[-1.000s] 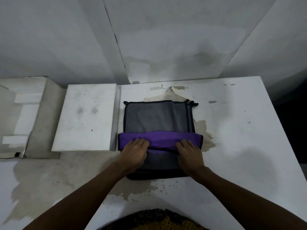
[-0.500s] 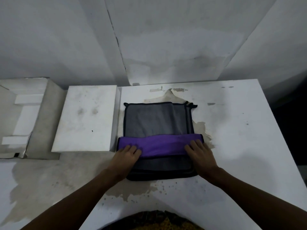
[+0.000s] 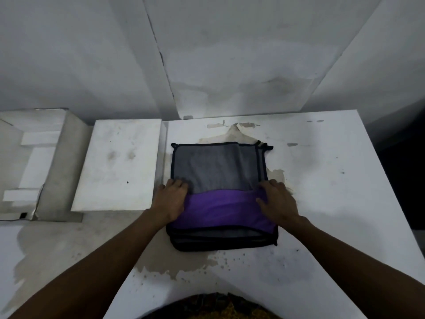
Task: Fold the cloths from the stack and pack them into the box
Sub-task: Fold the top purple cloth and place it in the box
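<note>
Bare forearms, no sleeves; dark garment (image 3: 211,306), perhaps yellow-patterned, below.

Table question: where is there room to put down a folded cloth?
Bare table lies right of the cloth stack, out to the edge, and in front of it between the arms. Left is crowded: the white lid and open box.
</note>
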The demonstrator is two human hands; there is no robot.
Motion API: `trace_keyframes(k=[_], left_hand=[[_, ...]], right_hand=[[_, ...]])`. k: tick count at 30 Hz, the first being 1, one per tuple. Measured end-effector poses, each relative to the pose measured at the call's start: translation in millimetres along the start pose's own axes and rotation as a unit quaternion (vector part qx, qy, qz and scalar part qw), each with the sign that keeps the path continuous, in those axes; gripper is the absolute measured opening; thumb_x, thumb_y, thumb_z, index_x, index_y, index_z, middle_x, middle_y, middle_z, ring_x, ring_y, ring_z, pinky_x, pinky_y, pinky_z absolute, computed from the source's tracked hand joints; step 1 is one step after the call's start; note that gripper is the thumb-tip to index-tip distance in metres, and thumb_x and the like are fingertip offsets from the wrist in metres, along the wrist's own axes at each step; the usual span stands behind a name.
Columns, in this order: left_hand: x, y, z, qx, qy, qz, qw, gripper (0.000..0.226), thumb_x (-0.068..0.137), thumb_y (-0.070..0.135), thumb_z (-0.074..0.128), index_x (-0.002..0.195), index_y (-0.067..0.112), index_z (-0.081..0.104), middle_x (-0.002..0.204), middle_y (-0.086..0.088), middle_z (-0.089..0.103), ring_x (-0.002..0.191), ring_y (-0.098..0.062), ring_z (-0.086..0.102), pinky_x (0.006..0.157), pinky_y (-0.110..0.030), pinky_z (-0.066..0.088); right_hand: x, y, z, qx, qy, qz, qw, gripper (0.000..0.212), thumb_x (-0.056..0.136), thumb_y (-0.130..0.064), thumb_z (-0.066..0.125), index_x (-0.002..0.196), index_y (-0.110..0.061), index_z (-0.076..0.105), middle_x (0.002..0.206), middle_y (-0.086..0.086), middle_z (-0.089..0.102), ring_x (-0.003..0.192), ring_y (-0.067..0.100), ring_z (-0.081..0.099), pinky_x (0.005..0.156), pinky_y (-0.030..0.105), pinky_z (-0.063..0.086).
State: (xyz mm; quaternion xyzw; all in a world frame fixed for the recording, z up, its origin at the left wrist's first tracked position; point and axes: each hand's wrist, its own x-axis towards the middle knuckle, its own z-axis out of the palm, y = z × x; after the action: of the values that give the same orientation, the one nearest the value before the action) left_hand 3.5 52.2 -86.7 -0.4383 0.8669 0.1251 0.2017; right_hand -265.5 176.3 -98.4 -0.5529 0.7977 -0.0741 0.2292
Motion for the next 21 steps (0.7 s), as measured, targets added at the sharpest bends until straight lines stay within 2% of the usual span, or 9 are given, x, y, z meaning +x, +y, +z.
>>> trace_keyframes(k=[2, 6, 8, 11, 14, 16, 18, 19, 21], left_hand=[[4, 0, -2, 0.02, -0.017, -0.005, 1.0, 0.033, 0.089, 0.012, 0.047, 0.122, 0.011, 0.048, 0.129, -0.012, 0.055, 0.12, -0.029, 0.046, 0.098, -0.043, 0.037], [8, -12, -6, 0.033, 0.025, -0.01, 0.999, 0.029, 0.084, 0.012, 0.051, 0.112, 0.01, 0.053, 0.117, -0.013, 0.061, 0.111, -0.03, 0.052, 0.094, -0.039, 0.039], [7, -18, -6, 0.061, 0.038, -0.021, 0.997, 0.038, 0.08, 0.015, 0.055, 0.118, 0.01, 0.051, 0.119, -0.013, 0.06, 0.111, -0.031, 0.053, 0.095, -0.037, 0.038], [8, -12, -3, 0.088, 0.016, -0.035, 0.995, 0.041, 0.081, 0.017, 0.056, 0.121, 0.011, 0.049, 0.121, -0.012, 0.06, 0.113, -0.03, 0.053, 0.096, -0.038, 0.037], [12, -2, 0, 0.042, 0.002, -0.062, 0.997, 0.047, 0.08, 0.016, 0.058, 0.125, 0.01, 0.046, 0.126, -0.014, 0.054, 0.117, -0.033, 0.049, 0.095, -0.042, 0.037], [11, 2, 0, 0.008, 0.077, -0.056, 0.995, 0.045, 0.076, 0.012, 0.061, 0.119, 0.007, 0.051, 0.12, -0.018, 0.055, 0.109, -0.035, 0.052, 0.089, -0.044, 0.042], [7, 13, -1, -0.029, 0.168, -0.027, 0.985, 0.029, 0.073, 0.011, 0.062, 0.101, 0.005, 0.059, 0.105, -0.019, 0.06, 0.094, -0.035, 0.057, 0.076, -0.042, 0.048], [4, 20, -2, -0.059, 0.186, -0.025, 0.98, 0.022, 0.074, 0.013, 0.062, 0.094, 0.006, 0.059, 0.099, -0.017, 0.062, 0.087, -0.034, 0.06, 0.07, -0.04, 0.051], [-2, 36, -5, -0.142, 0.137, -0.077, 0.977, 0.019, 0.079, 0.024, 0.059, 0.09, 0.009, 0.06, 0.093, -0.013, 0.065, 0.083, -0.032, 0.063, 0.069, -0.038, 0.054]], right_hand=[[5, 5, 0, 0.003, -0.015, 0.021, 1.0, 0.031, 0.084, -0.021, 0.061, 0.113, -0.011, 0.058, 0.113, 0.011, 0.061, 0.104, 0.028, 0.053, 0.078, 0.038, 0.048], [7, 15, -6, -0.012, -0.001, 0.032, 0.999, 0.01, 0.081, -0.017, 0.062, 0.088, -0.01, 0.064, 0.093, 0.01, 0.063, 0.091, 0.028, 0.055, 0.069, 0.033, 0.043], [7, 22, -10, -0.005, 0.004, 0.043, 0.999, 0.01, 0.079, -0.02, 0.065, 0.082, -0.011, 0.062, 0.088, 0.009, 0.061, 0.089, 0.026, 0.053, 0.064, 0.031, 0.039], [7, 28, -8, 0.021, -0.027, 0.067, 0.997, 0.011, 0.079, -0.021, 0.064, 0.08, -0.012, 0.058, 0.084, 0.008, 0.063, 0.083, 0.026, 0.056, 0.059, 0.029, 0.037], [11, 26, -7, 0.024, -0.034, 0.068, 0.997, 0.011, 0.075, -0.021, 0.065, 0.081, -0.013, 0.06, 0.081, 0.008, 0.065, 0.078, 0.027, 0.059, 0.058, 0.027, 0.038], [13, 23, -9, 0.01, -0.025, 0.044, 0.999, 0.02, 0.068, -0.021, 0.067, 0.085, -0.013, 0.061, 0.083, 0.004, 0.058, 0.082, 0.023, 0.055, 0.062, 0.027, 0.037], [15, 14, -12, 0.01, -0.001, 0.008, 1.0, 0.028, 0.064, -0.026, 0.067, 0.088, -0.013, 0.06, 0.086, 0.0, 0.049, 0.086, 0.018, 0.045, 0.068, 0.029, 0.035], [16, 7, -13, 0.019, 0.009, -0.013, 1.0, 0.028, 0.064, -0.028, 0.064, 0.087, -0.013, 0.06, 0.087, 0.0, 0.049, 0.086, 0.017, 0.043, 0.069, 0.029, 0.034], [19, -9, -11, 0.038, 0.012, -0.046, 0.998, 0.022, 0.068, -0.028, 0.06, 0.083, -0.012, 0.057, 0.087, 0.005, 0.055, 0.085, 0.022, 0.048, 0.067, 0.03, 0.035]])
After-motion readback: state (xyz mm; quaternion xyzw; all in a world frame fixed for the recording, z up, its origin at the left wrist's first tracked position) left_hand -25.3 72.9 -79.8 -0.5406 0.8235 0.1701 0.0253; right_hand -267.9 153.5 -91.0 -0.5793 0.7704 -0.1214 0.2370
